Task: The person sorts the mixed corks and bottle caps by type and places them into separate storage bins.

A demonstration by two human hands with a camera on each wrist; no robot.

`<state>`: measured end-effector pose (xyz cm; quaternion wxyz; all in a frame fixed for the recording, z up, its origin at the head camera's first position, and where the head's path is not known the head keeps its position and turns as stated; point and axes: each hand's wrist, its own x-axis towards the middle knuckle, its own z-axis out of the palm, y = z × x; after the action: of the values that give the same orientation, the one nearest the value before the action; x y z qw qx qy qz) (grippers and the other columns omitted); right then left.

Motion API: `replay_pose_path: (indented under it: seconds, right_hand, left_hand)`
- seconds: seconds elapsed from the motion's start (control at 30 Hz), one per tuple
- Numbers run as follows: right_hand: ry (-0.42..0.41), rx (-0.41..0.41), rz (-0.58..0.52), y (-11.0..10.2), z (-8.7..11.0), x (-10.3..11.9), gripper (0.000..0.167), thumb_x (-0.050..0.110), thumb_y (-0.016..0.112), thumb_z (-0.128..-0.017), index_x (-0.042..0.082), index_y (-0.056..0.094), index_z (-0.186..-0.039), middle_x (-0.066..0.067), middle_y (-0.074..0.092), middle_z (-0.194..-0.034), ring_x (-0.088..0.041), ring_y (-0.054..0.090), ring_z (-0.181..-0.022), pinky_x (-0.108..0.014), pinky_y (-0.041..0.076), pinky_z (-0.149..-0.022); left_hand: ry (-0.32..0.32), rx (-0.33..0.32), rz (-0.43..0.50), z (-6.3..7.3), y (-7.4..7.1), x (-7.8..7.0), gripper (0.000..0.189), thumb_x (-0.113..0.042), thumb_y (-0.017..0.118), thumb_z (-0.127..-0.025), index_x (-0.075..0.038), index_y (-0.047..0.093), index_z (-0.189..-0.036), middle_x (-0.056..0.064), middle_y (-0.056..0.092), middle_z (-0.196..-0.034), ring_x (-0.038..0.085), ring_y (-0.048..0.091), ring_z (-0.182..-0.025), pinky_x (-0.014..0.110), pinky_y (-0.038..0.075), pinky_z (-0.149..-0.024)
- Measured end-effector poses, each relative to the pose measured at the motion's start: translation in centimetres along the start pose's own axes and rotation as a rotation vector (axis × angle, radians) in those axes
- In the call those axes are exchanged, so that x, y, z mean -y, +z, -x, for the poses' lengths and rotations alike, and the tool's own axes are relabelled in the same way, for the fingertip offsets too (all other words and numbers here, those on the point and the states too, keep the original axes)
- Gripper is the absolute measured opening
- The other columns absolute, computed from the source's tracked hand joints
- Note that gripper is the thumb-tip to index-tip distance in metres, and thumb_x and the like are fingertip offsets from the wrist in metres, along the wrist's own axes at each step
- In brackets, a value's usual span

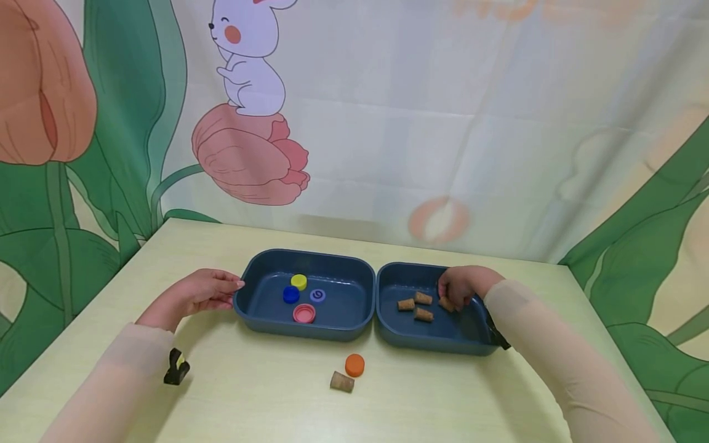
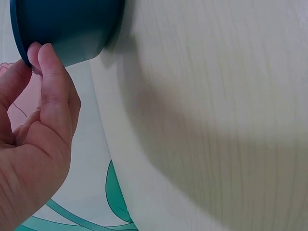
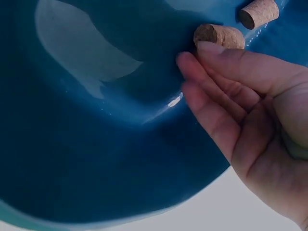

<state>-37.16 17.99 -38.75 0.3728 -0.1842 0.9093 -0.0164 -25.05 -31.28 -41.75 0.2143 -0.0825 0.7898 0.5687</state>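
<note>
My left hand (image 1: 207, 292) pinches the left end of a dark blue tray (image 1: 310, 333); the left wrist view shows thumb and fingertips at its rim. In that tray lie a yellow bottle cap (image 1: 298, 282), a blue cap (image 1: 290, 295), a purple patterned cap (image 1: 317, 295) and a pink cap (image 1: 304, 314). My right hand (image 1: 462, 286) reaches into the second blue tray (image 1: 437, 346). In the right wrist view its thumb tip overlaps a cork (image 3: 226, 36), the fingers loosely extended below it. Several other corks (image 1: 406, 304) lie on that tray's floor.
In front of the trays, an orange cap (image 1: 354, 365) and another cork (image 1: 342, 382) lie close together on the pale wood table (image 1: 266, 394). The trays stand side by side. A printed curtain (image 1: 360, 123) hangs behind the table's back edge.
</note>
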Motion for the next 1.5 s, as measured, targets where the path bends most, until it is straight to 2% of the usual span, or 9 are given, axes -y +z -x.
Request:
replay_pose_path:
  seconds: [0.3, 0.57, 0.7, 0.83, 1.07, 1.23, 1.37, 1.5]
  right_hand:
    - [0.013, 0.03, -0.006, 0.1, -0.4, -0.4, 0.025, -0.011, 0.063, -0.09, 0.01, 0.057, -0.101, -0.002, 0.051, -0.095, -0.012, 0.039, -0.067, -0.025, 0.037, -0.061]
    - [0.012, 0.021, -0.03, 0.2, -0.4, -1.0, 0.026, -0.008, 0.064, -0.092, 0.01, 0.064, -0.11, -0.003, 0.06, -0.1, -0.012, 0.049, -0.073, -0.027, 0.049, -0.068]
    - [0.001, 0.007, -0.067, 0.0, 0.3, -1.2, 0.035, -0.009, 0.064, -0.092, 0.006, 0.064, -0.124, -0.007, 0.067, -0.104, -0.014, 0.061, -0.083, -0.031, 0.059, -0.08]
    - [-0.017, -0.005, -0.114, -0.3, 1.3, -1.2, 0.043, -0.01, 0.063, -0.092, 0.001, 0.06, -0.134, -0.012, 0.07, -0.112, -0.019, 0.069, -0.097, -0.037, 0.061, -0.091]
    - [-0.082, -0.036, -0.129, -1.1, 2.7, -1.9, 0.045, -0.006, 0.061, -0.094, -0.004, 0.056, -0.138, -0.016, 0.07, -0.119, -0.019, 0.07, -0.101, -0.036, 0.06, -0.089]
    - [-0.178, -0.162, -0.102, -1.5, 4.4, -2.3, 0.041, -0.001, 0.059, -0.094, -0.011, 0.056, -0.134, -0.022, 0.07, -0.116, -0.019, 0.068, -0.091, -0.036, 0.059, -0.08]
    - [-0.224, -0.355, -0.057, -1.5, 6.2, -2.4, 0.032, 0.009, 0.06, -0.098, -0.009, 0.063, -0.124, -0.022, 0.072, -0.109, -0.022, 0.069, -0.087, -0.041, 0.059, -0.08]
    - [-0.229, -0.529, -0.077, -0.8, 8.3, -2.1, 0.027, 0.015, 0.059, -0.101, -0.005, 0.067, -0.117, -0.021, 0.073, -0.109, -0.029, 0.07, -0.092, -0.047, 0.059, -0.084]
  left_hand:
    - [0.004, -0.004, -0.005, 0.0, 0.2, -0.1, 0.044, -0.021, 0.054, -0.107, 0.012, 0.046, -0.136, -0.005, 0.064, -0.08, 0.005, 0.064, -0.071, 0.018, 0.061, -0.07]
    - [0.001, -0.006, -0.005, -0.1, 0.3, 0.1, 0.043, -0.021, 0.054, -0.107, 0.011, 0.047, -0.135, -0.005, 0.064, -0.08, 0.005, 0.064, -0.071, 0.018, 0.061, -0.069]
    - [0.001, -0.007, -0.009, -0.2, 0.2, 0.2, 0.044, -0.021, 0.055, -0.107, 0.011, 0.047, -0.135, -0.005, 0.064, -0.08, 0.006, 0.064, -0.072, 0.019, 0.061, -0.07]
    - [0.004, -0.012, -0.012, -0.2, 0.1, 0.1, 0.044, -0.022, 0.055, -0.107, 0.011, 0.048, -0.135, -0.005, 0.064, -0.08, 0.006, 0.064, -0.072, 0.019, 0.061, -0.07]
    - [0.006, -0.024, 0.0, -0.1, 0.1, 0.2, 0.038, -0.021, 0.056, -0.106, 0.008, 0.052, -0.13, -0.005, 0.064, -0.078, 0.006, 0.064, -0.071, 0.018, 0.06, -0.069]
    - [0.008, -0.021, 0.002, 0.0, 0.1, 0.1, 0.038, -0.021, 0.056, -0.106, 0.009, 0.052, -0.13, -0.005, 0.065, -0.078, 0.006, 0.064, -0.071, 0.018, 0.061, -0.069]
    - [0.01, -0.015, 0.004, 0.2, 0.1, 0.0, 0.039, -0.021, 0.055, -0.106, 0.01, 0.051, -0.131, -0.005, 0.065, -0.078, 0.005, 0.064, -0.07, 0.019, 0.06, -0.069]
    - [0.006, -0.014, 0.004, 0.3, 0.1, -0.1, 0.04, -0.02, 0.055, -0.107, 0.01, 0.05, -0.132, -0.005, 0.065, -0.079, 0.005, 0.064, -0.071, 0.019, 0.061, -0.07]
